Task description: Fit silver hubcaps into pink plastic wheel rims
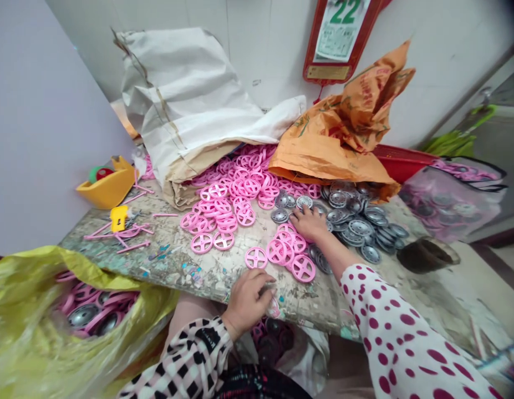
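The right hand (309, 224) is laid open beside grey metal discs (360, 227); the left hand (246, 302) is curled, its grip unseen. Loose pink plastic wheels (277, 252) are spread ahead of them; pink-and-grey wheels (82, 316) are piled in a yellow bag (28, 332) to the left.

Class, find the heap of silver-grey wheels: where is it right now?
In the head view, the heap of silver-grey wheels lies on the right of the workbench, just beyond the right hand and in front of the orange sack.
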Tool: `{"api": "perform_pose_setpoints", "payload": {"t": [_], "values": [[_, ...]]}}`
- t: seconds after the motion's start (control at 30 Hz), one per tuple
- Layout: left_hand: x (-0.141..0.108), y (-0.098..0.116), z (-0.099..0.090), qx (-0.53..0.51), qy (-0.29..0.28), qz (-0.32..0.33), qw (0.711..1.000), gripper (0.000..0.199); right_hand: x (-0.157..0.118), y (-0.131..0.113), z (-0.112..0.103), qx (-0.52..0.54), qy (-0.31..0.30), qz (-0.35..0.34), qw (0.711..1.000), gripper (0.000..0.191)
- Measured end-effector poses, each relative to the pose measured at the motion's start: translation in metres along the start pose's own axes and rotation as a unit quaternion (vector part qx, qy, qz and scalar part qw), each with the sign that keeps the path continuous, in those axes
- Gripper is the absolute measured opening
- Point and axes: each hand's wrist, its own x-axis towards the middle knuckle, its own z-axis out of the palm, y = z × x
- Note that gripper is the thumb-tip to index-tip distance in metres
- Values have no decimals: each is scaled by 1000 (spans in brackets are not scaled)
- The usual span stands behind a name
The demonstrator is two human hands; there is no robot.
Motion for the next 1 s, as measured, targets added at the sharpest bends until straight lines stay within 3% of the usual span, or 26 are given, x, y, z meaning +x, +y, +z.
{"api": "perform_pose_setpoints", "payload": {"t": [0.33,0.57,0.83,1.0], "values": [[-3,-2,2,3,10,9,1000,18,-21,7,-23,-29,-56,-96,993,47],[-2,-3,3,4,9,14,1000,17,-15,2,-41,-62,-98,-148,982,55],[-2,-2,1,13,3,21,1000,15,-13,0,-51,-96,-95,-190,972,45],[-2,0,0,17,0,24,1000,15,-21,2,-55,-86,-55,-215,971,38]]}}
